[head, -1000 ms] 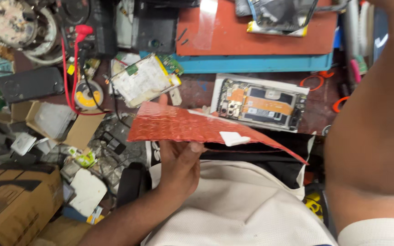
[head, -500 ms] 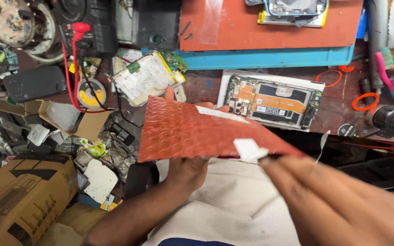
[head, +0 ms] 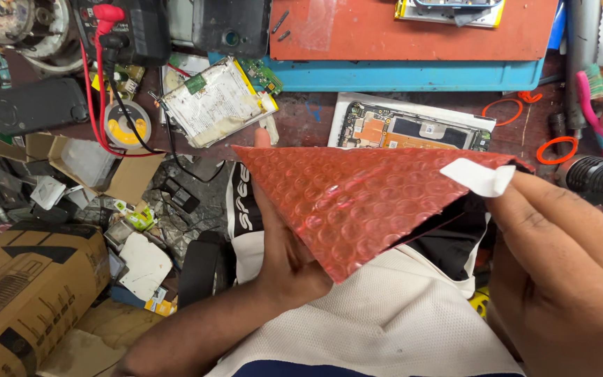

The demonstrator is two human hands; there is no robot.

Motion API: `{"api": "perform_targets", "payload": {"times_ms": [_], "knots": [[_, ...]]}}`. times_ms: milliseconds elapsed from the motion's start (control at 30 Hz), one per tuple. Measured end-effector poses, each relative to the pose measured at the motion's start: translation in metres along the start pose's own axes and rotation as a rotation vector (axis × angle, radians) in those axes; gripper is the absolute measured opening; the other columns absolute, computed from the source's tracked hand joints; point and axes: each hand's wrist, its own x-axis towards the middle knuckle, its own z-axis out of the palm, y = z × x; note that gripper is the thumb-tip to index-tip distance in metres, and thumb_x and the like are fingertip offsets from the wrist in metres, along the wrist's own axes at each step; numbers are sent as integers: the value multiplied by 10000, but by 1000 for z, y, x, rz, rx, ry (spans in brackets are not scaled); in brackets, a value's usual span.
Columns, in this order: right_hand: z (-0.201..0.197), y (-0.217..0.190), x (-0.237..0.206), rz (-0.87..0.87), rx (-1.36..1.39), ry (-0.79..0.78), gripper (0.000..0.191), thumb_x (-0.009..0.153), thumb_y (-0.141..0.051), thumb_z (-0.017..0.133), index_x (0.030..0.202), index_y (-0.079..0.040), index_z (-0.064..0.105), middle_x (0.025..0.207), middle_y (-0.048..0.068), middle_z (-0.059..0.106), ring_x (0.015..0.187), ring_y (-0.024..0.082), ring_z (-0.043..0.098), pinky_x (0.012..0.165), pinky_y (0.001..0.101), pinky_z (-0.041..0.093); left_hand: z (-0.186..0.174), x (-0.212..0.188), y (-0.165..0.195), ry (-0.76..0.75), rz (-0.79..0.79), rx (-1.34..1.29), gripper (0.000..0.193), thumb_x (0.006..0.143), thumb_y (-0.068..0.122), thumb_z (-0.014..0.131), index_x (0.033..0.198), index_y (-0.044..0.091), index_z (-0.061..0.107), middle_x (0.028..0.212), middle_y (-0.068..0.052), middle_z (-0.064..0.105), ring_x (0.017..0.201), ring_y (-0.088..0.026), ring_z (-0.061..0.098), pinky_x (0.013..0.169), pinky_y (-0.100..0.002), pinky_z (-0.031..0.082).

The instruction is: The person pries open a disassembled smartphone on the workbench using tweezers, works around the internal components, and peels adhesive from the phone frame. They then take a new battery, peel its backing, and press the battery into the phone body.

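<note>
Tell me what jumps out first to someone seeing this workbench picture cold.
A red bubble-wrap pouch fills the middle, gripped from below by the left hand, while the right hand pinches its white tab at the right corner. Behind it, an opened phone lies on the bench.

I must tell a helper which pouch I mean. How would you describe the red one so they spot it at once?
Below the long blue tray at the bench's back edge, both hands hold it over the lap. The red bubble-wrap pouch is flat, dimpled, with a white tab at its corner.
</note>
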Motion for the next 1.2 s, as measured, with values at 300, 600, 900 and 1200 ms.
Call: {"api": "perform_targets", "payload": {"times_ms": [300, 600, 900, 1200], "knots": [[-3, 0, 5, -10, -39, -111, 201, 884, 35, 723, 1084, 17, 734, 1062, 157, 720, 861, 283, 719, 730, 356, 558, 12, 9, 1, -34, 114, 111, 1339, 945, 69, 830, 1613, 205, -323, 1549, -79, 355, 1382, -189, 468, 1213, -381, 400], [63, 15, 28, -171, -462, -355, 251, 912, -171, 555, 1124, -119, 678, 1092, 59, 702, 1031, 262, 654, 753, 390, 506, 30, 18, -1, 50, 14, -64, 1256, 889, -40, 698, 1632, 230, -278, 1558, -114, 337, 1390, -225, 470, 1209, -419, 455], [47, 6, 42, -186, -409, -265, 149, 855, -154, 624, 955, -125, 731, 898, 64, 714, 834, 299, 680, 646, 421, 501, 35, 31, -2, 88, 60, -145, 1255, 894, -173, 671, 1673, 269, -207, 1569, -97, 314, 1415, -220, 475, 1174, -399, 470], [-2, 18, 54, 153, 187, -241, 135, 874, -32, 752, 1007, -17, 767, 839, 89, 753, 693, 148, 738, 602, 268, 549, 34, 33, -2, 53, 71, -276, 1198, 929, -185, 646, 1647, 272, -197, 1639, -33, 220, 1489, -183, 354, 1293, -408, 342]]}}
